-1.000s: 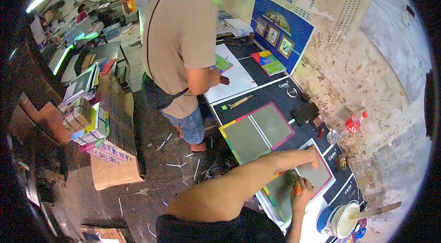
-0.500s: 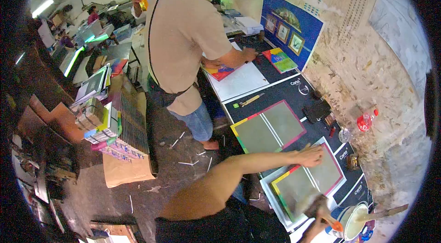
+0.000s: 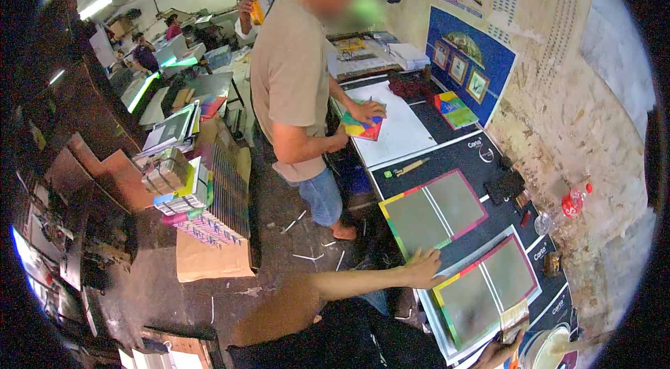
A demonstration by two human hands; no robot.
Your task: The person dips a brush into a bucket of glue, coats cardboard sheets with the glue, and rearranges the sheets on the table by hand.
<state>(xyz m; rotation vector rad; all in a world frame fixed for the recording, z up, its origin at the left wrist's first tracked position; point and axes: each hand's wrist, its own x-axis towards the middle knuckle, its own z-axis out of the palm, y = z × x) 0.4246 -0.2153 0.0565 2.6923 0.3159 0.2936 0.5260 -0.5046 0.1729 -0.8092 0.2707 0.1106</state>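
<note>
My left hand [image 3: 422,268] is open, its fingers spread at the upper left corner of the nearer cover sheet [image 3: 471,303]. That sheet is grey with a coloured border and two white strips across its middle, and it lies on white paper. Down at the right, my right hand [image 3: 497,354] is closed on a wide brush [image 3: 515,319] with an orange handle, its bristles by the sheet's lower edge. Beside it stands a bucket [image 3: 548,348] of pale paste with a stick in it. A second bordered cover sheet [image 3: 419,219] lies farther up the dark table.
A co-worker [image 3: 289,76] stands at the table's far left side, hands on a colourful book [image 3: 363,125]. A cutter [image 3: 412,167], a dark object [image 3: 504,186] and a red-capped bottle [image 3: 574,201] lie or stand near the wall. Stacked books [image 3: 216,194] are at left.
My left hand has moved from the nearer sheet's far part to its left corner. My right hand has moved with the brush off the sheet toward the bucket. The co-worker's hands have shifted on the book.
</note>
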